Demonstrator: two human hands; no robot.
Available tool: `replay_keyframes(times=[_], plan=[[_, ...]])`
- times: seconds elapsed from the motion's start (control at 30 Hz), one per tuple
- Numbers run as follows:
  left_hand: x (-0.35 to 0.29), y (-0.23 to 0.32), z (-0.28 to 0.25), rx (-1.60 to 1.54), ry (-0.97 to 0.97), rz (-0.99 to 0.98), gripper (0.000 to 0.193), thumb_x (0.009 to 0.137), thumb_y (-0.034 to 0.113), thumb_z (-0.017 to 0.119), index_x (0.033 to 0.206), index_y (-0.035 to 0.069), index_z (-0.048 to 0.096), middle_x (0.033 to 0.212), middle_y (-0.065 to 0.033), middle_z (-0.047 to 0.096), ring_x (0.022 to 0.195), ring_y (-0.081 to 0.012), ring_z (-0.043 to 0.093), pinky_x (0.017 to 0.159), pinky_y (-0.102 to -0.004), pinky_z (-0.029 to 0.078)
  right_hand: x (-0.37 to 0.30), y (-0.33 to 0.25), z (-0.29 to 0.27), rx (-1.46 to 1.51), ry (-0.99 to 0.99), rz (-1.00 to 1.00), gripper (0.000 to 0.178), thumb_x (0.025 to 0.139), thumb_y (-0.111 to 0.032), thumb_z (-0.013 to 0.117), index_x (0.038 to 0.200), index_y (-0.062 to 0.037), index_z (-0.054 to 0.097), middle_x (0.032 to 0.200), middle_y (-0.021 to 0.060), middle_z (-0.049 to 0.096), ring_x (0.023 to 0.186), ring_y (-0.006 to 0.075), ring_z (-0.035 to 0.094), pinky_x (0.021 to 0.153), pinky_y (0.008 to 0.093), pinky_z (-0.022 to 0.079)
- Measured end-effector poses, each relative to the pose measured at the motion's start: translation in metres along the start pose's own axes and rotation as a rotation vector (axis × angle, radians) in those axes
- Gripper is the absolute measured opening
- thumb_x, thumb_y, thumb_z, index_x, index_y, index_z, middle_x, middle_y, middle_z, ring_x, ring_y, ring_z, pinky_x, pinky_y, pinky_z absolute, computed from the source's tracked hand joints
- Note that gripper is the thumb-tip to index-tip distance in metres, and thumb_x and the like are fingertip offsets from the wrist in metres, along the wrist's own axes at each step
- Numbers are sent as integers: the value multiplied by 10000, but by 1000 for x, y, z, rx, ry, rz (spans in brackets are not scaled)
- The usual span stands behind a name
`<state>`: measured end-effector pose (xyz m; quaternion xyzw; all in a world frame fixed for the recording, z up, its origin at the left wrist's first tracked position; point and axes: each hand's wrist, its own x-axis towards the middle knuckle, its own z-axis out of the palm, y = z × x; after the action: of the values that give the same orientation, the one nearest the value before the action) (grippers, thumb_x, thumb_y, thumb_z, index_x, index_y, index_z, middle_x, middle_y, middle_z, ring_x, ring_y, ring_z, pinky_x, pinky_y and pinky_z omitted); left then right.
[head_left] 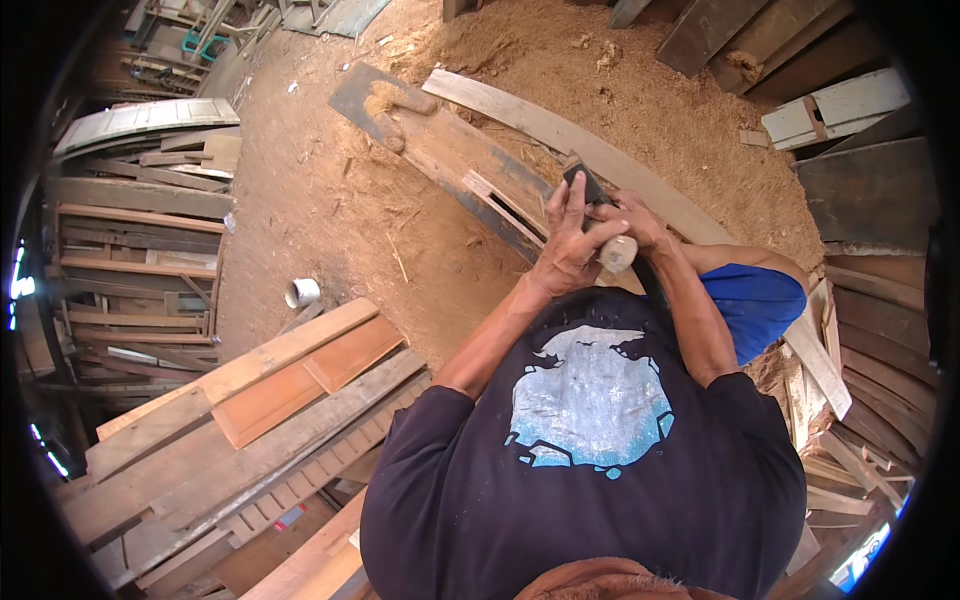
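Note:
Both my hands are together in front of my body, over the near end of a wide plank. My left hand (573, 240) presses its fingers along a dark, narrow block-like tool (588, 185). Around the same tool, from the other side, close the fingers of my right hand (640, 216). A pale, round knob-like end (618, 254) shows between my wrists; whether it belongs to the dark tool I cannot tell. Just left of my hands a slotted strip of wood (503, 206) lies on the plank (450, 140). My palms hide much of the tool.
A long pale board (560, 125) runs beside the plank on the sawdust-covered floor (390, 230). Stacked boards (250, 390) stand at lower left, near a white cup (301, 293). Timber lines the left side (140, 235) and right side (865, 190). My bent leg in blue shorts (755, 305) is at right.

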<state>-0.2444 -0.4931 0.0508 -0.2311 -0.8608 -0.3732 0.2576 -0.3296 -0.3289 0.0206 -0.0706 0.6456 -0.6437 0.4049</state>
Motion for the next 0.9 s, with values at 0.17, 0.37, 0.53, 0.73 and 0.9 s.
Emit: replay_keyframes(times=[0.17,0.37,0.53,0.73,0.9], plan=[[28,-25,-46,-475,180,-546,257,916,20,643,1152,58,548,1072,-95,654,963,-178,647,831,-341,540,-22,-45,-11,-299,242,-118,379,859,-277,667,1083,28,661,901,93,675,830,170,626,736,321,492],[47,-105,-86,-494,387,-671,158,952,45,655,1026,64,517,793,-20,618,653,-84,595,598,-240,525,-83,-55,-42,-148,216,-309,413,842,-266,669,1132,24,613,878,57,617,842,145,593,785,328,493],[46,-131,-82,-572,393,-703,147,919,1,657,955,64,530,762,1,594,609,-76,566,544,-237,477,-87,-8,-41,-273,267,51,444,806,-270,693,1089,60,604,821,109,626,700,167,603,628,330,496],[12,-176,-74,-489,410,-663,249,827,-55,642,1020,51,527,864,-18,607,751,-98,588,678,-262,504,-87,-56,-16,-375,348,-101,430,834,-284,696,1082,54,599,824,72,611,690,133,591,627,301,488],[19,-172,-65,-450,544,-817,428,802,-4,673,1194,24,501,956,-54,612,849,-175,605,793,-302,515,-98,-114,-3,-218,401,-274,430,848,-276,746,1103,40,605,845,44,612,720,124,596,657,281,497]])
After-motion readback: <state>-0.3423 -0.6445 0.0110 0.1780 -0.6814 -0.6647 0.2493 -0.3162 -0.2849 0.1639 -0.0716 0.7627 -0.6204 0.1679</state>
